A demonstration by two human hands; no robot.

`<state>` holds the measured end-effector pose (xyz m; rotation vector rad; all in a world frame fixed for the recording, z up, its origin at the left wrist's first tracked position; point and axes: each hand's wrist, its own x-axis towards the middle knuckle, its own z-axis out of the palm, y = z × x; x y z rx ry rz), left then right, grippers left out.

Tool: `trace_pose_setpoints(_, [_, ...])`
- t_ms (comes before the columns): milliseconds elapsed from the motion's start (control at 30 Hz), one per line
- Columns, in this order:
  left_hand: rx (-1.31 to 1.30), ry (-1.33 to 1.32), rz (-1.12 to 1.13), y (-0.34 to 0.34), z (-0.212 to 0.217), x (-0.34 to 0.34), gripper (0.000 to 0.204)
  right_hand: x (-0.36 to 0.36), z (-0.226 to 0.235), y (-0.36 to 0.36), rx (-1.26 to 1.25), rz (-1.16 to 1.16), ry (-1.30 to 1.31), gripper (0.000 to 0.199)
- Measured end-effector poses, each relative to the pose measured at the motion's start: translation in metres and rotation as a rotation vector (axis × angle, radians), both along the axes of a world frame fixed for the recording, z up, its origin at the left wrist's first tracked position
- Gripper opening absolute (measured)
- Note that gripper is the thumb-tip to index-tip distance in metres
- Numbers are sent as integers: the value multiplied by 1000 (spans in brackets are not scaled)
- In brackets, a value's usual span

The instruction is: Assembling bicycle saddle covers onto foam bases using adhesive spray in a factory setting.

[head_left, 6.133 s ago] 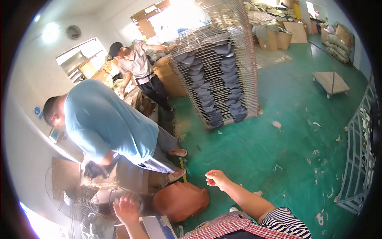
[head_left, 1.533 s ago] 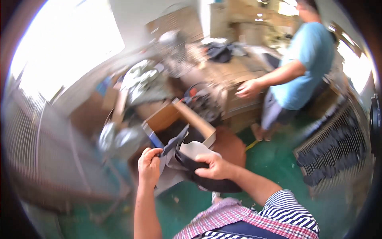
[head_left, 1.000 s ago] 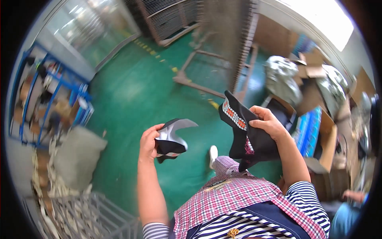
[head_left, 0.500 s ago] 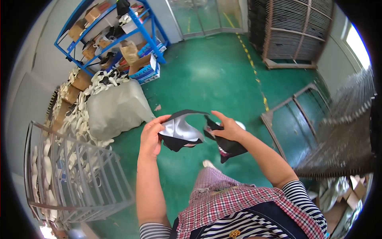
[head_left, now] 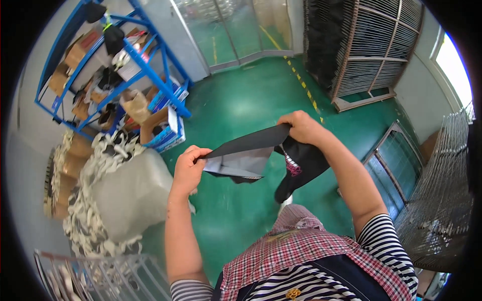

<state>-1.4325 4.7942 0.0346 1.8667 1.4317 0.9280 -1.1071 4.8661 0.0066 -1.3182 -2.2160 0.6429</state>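
A black fabric piece with a pale grey lining (head_left: 240, 161) is stretched between my two hands, its mouth spread wide. My left hand (head_left: 187, 168) pinches its left edge between thumb and fingers. My right hand (head_left: 302, 127) is closed on the far right end of its black upper edge. Below my right hand hangs a black sock-shaped fabric part (head_left: 301, 168) with pink and white markings. Whether it is joined to the lined piece or separate, I cannot tell. The fingertips of my right hand are partly hidden.
At the left are a blue shelf (head_left: 150, 70) with boxes, an open blue-and-white carton (head_left: 173, 133), a large pale sack (head_left: 133, 193), heaped white pieces (head_left: 83, 205) and a metal rack (head_left: 108, 273). Wire racks (head_left: 376, 47) and a metal frame (head_left: 394, 168) stand at the right on green floor.
My right hand has risen and moved slightly right, drawing the black upper edge tight. The sock-shaped part now hangs lower and more in view. The whole view has shifted.
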Motion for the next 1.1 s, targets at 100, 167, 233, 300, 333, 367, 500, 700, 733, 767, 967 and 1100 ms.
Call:
trace_pose_setpoints(100, [225, 197, -42, 95, -10, 17, 16, 21, 15, 76, 93, -57, -176, 28])
trace_pose_setpoints(167, [273, 211, -34, 157, -19, 30, 13, 30, 23, 131, 68, -46, -221, 25])
trace_pose_setpoints(233, [359, 111, 82, 233, -32, 31, 13, 31, 32, 191, 50, -28, -170, 24])
trace_pose_setpoints(300, [437, 98, 176, 306, -52, 19, 13, 14, 48, 249, 26, 15, -140, 23])
trace_pose_setpoints(333, [366, -57, 297, 340, -62, 21, 13, 8, 54, 276, 39, 54, -86, 22])
trace_pose_setpoints(367, [293, -212, 417, 371, -73, 22, 15, 4, 61, 302, 51, 93, -33, 21])
trace_pose_setpoints(500, [-266, -706, 429, 483, -123, 38, 12, 1, 75, 412, -66, 64, 85, 18])
trace_pose_setpoints(700, [-609, -1212, 325, 648, -176, 84, 13, 8, 46, 564, -150, -25, 197, 10])
trace_pose_setpoints(733, [-628, -1275, 369, 680, -179, 90, 15, 13, 39, 589, -145, -45, 196, 9])
trace_pose_setpoints(767, [-676, -1285, 350, 713, -182, 95, 22, 18, 30, 616, -171, -61, 223, 9])
trace_pose_setpoints(967, [-728, -1038, 274, 898, -168, 125, 35, 55, 31, 749, -265, -255, 284, 10])
trace_pose_setpoints(1100, [-613, -912, 184, 1051, -149, 117, 33, 79, -11, 864, -222, -167, 279, 14])
